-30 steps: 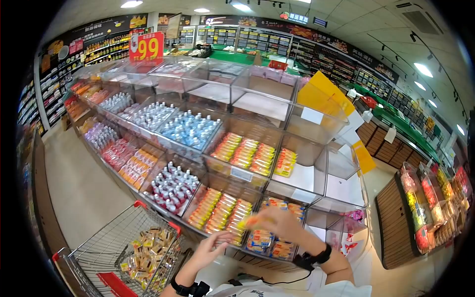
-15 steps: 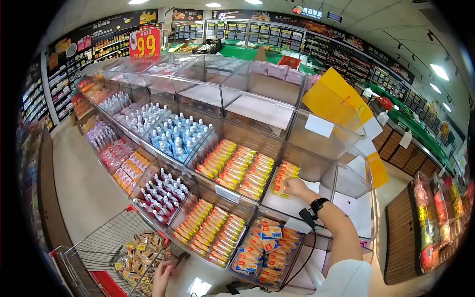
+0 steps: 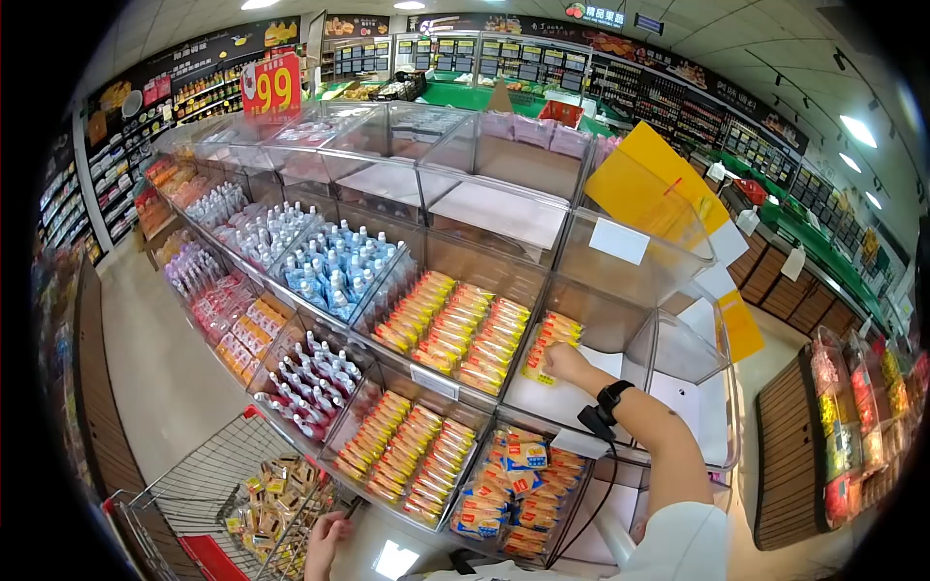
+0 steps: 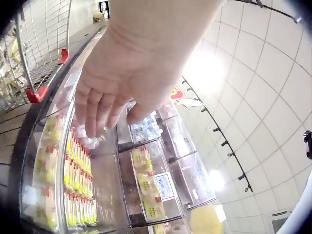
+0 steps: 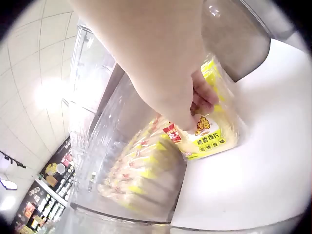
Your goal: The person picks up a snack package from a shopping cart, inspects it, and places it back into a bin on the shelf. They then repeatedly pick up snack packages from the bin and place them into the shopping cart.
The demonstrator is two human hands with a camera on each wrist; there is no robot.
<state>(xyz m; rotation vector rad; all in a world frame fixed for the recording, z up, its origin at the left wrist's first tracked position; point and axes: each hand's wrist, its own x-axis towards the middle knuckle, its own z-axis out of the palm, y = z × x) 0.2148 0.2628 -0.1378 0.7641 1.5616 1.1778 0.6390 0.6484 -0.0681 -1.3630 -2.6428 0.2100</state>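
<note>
Yellow-printed packet [image 5: 217, 140] in right hand [image 3: 566, 361]

A large "99" stands on the upright rectangular red sign [image 3: 272, 87]. The pale rectangular sign near the ceiling [image 3: 605, 15] reads "精品果蔬". The flat clear-and-yellow plastic packet [image 5: 212, 142] bears "烤香馍片", its smaller line unclear. The white rectangular price label [image 4: 165, 186] shows "10", its smaller digits blurred.

In the head view, the right arm [image 3: 668, 445] reaches in from five o'clock, its right hand [image 3: 564, 361] near four, fingers [image 5: 207, 92] curled, their tips seemingly pressed inward though partly hidden. The left hand [image 3: 329, 531] hangs at seven o'clock, loosely bent.
</note>
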